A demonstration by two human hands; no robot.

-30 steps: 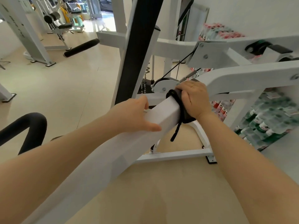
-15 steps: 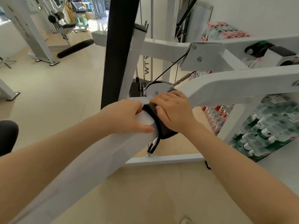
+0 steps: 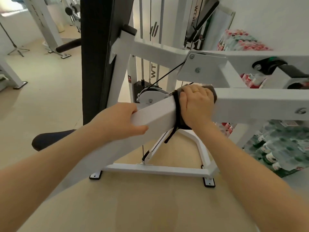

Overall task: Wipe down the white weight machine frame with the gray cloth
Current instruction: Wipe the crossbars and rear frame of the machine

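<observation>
A white frame bar [image 3: 155, 113] of the weight machine slopes up from lower left toward the middle. My left hand [image 3: 120, 122] grips this bar, thumb on its near face and fingers over the top. The gray cloth [image 3: 178, 114] is wrapped over the bar's upper end, with a dark strap hanging below it. My right hand [image 3: 197, 102] presses down on the cloth with fingers curled over it, where the sloping bar meets a horizontal white beam [image 3: 260, 101].
A black upright pad [image 3: 98, 56] stands just left of the bar. The machine's white floor base [image 3: 157, 169] lies below. Packs of bottles [image 3: 284, 148] are stacked at right against the wall. Other white gym machines [image 3: 45, 25] stand at far left on the beige floor.
The right hand with the cloth has slid up the sloping bar to its top end. The left hand keeps its grip on the bar. The camera has moved closer.
</observation>
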